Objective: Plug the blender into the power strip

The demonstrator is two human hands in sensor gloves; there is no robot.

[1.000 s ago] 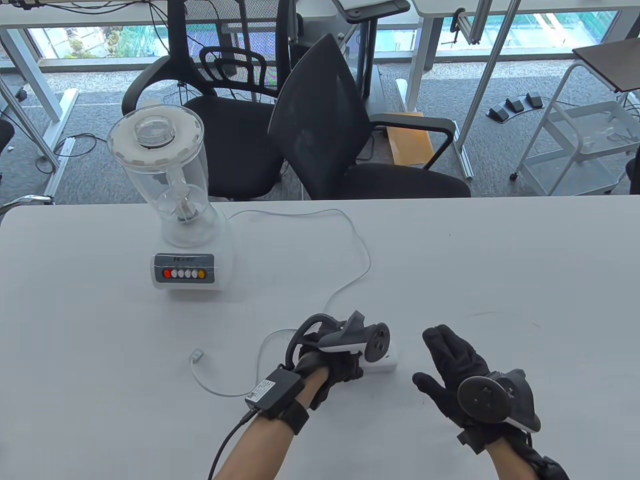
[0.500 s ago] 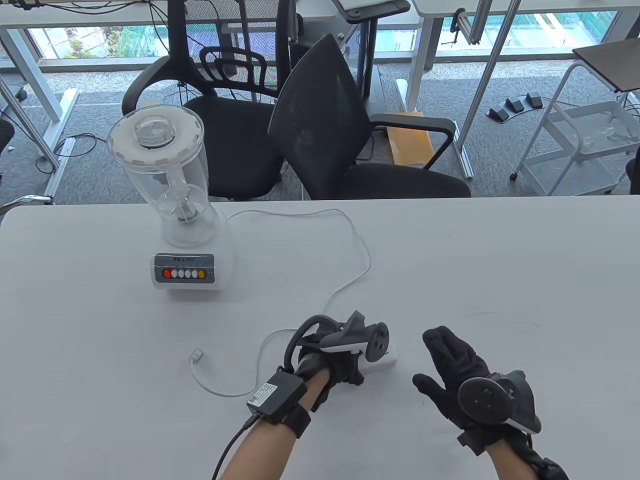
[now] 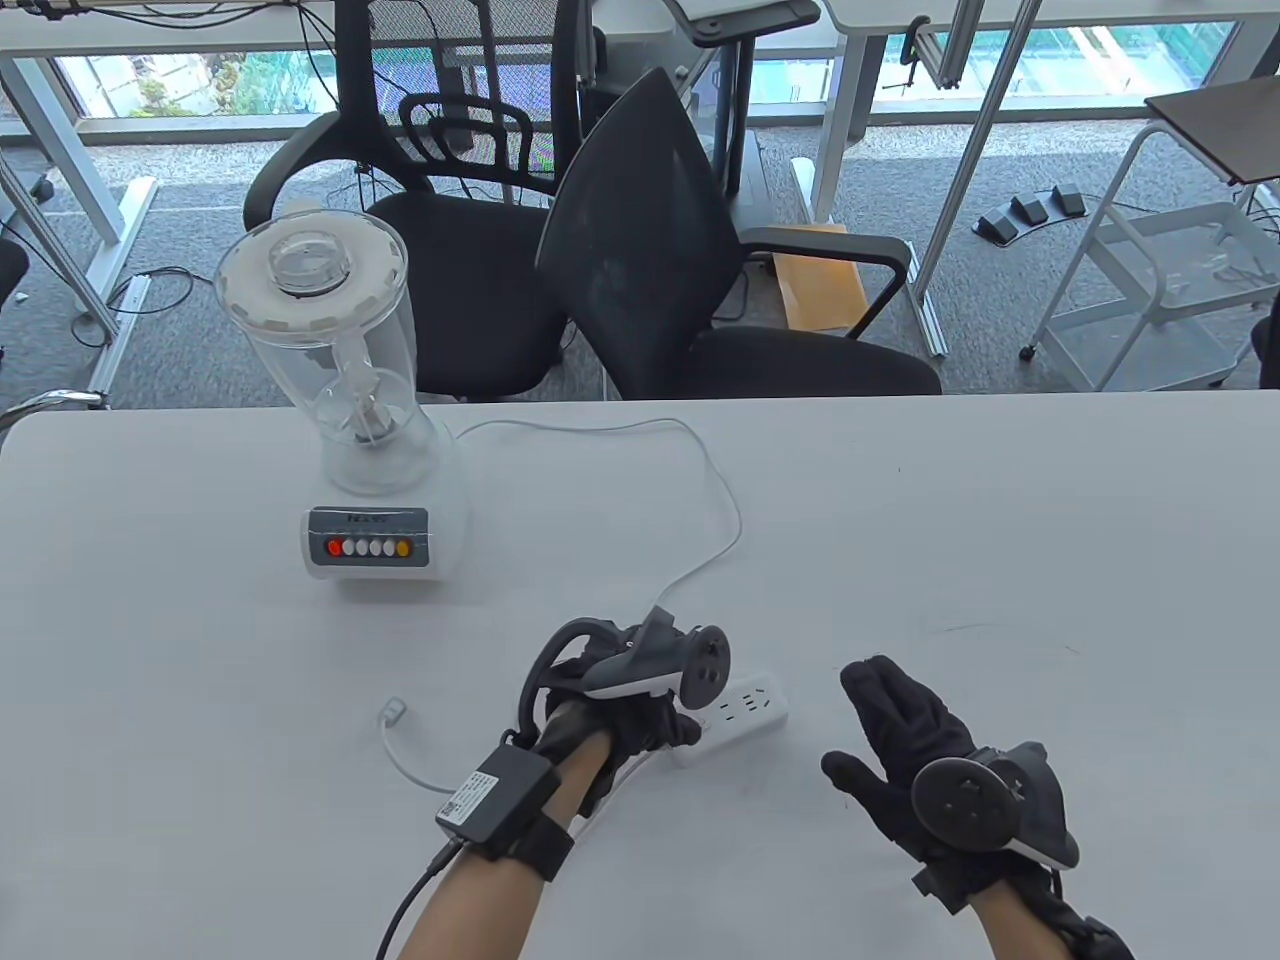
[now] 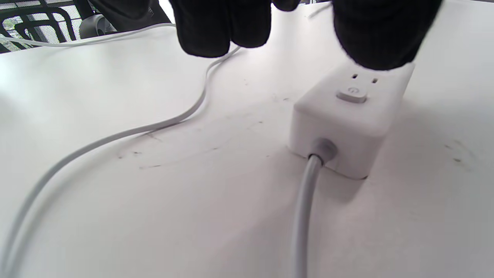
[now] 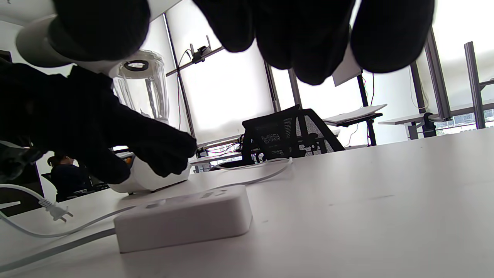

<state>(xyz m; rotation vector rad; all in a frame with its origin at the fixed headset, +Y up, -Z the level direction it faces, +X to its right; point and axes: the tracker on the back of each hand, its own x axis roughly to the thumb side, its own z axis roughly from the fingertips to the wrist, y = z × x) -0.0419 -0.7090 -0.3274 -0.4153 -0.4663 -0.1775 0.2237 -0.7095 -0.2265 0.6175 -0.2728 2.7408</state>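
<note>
The blender [image 3: 365,470] stands at the table's left, clear jar on a white base. Its white cord [image 3: 735,520] loops right, runs under my left hand, and ends in a plug [image 3: 393,712] lying loose on the table, also seen in the right wrist view [image 5: 57,211]. The white power strip [image 3: 745,705] lies between my hands, sockets up. My left hand [image 3: 665,715] hovers at the strip's left end, fingers and thumb apart, holding nothing. In the left wrist view the strip [image 4: 347,119] shows its button and grey cable. My right hand [image 3: 855,720] is open, right of the strip.
Two black office chairs [image 3: 640,260] stand behind the table's far edge. The strip's grey cable [image 4: 305,212] runs toward me. The table [image 3: 1000,520] is bare white on the right side.
My left hand has moved left, off the power strip, uncovering its sockets. The right hand has barely moved. The plug lies where it was.
</note>
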